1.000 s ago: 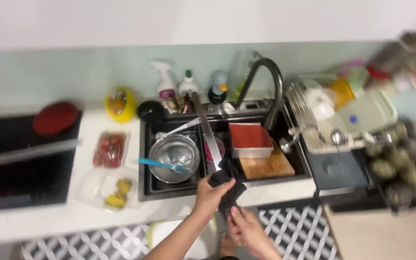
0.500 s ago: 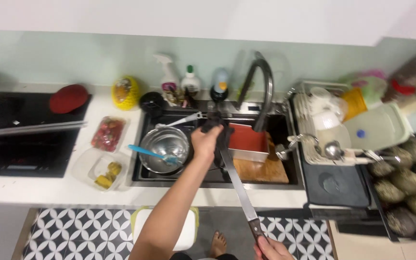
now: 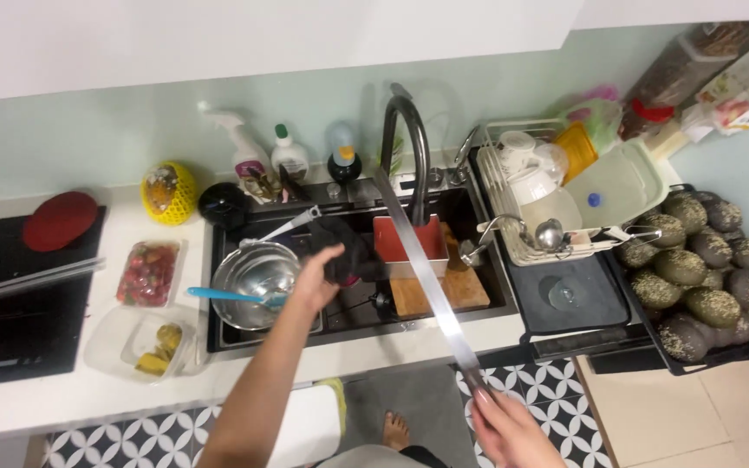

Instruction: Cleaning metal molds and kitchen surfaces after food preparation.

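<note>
Right hand [image 3: 504, 425] sits at the bottom edge, partly cut off by the frame, its fingers clenched around the handle end of a long knife [image 3: 422, 264]; the handle itself is hidden inside the grip. From there the flat steel blade runs up and to the left, crossing over the front rim of the sink [image 3: 218, 286], over the wooden cutting board [image 3: 457, 290] and the red rectangular container [image 3: 409, 243], its tip ending near the black faucet [image 3: 409, 147]. Left hand [image 3: 318, 277] reaches forward over the sink, well apart from the right hand, and grasps a dark cloth [image 3: 344, 247] just left of the blade; whether cloth and blade touch is hard to make out. Beside that hand lies a steel bowl [image 3: 257, 277] with a blue-handled utensil [image 3: 227, 296] across it, its working end hidden behind the wrist. On the white desk [image 3: 88, 394] to the left stand two clear tubs of fruit [image 3: 145, 277]. Farther right, a dish rack [image 3: 556, 199] holds crockery, and a tray of dark round items [image 3: 713, 277] is cut by the frame edge.
</note>
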